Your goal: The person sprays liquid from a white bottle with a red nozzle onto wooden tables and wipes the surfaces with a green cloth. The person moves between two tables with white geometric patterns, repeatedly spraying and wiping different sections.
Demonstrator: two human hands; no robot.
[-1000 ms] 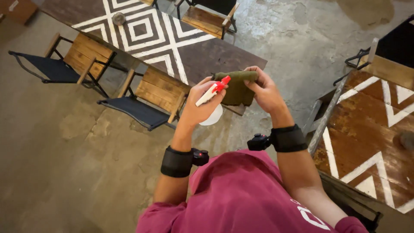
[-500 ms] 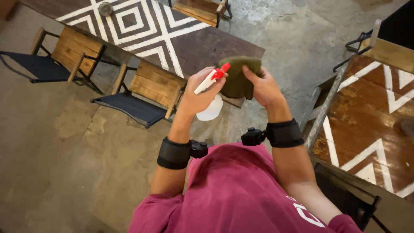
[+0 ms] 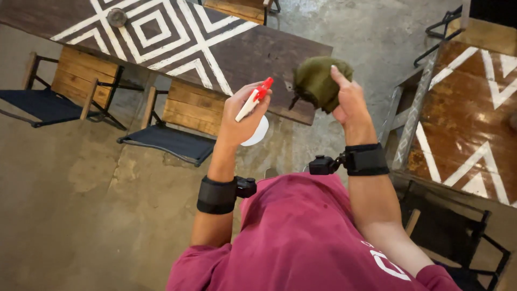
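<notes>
While the left hand point(image 3: 242, 121) grips a spray bottle point(image 3: 254, 116), red nozzle aimed at the olive cloth point(image 3: 319, 81) bunched in the right hand point(image 3: 349, 99), wetting the cloth is apparently in hand; next comes a trigger squeeze, both held above the patterned table point(image 3: 177, 43).

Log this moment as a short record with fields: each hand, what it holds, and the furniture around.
left hand: grips a spray bottle with a red nozzle, white body
right hand: holds a bunched olive-green cloth
gap: nozzle and cloth apart
ahead: dark table with white diamond pattern
seating: two wooden chairs, dark seats
floor: bare concrete
</notes>
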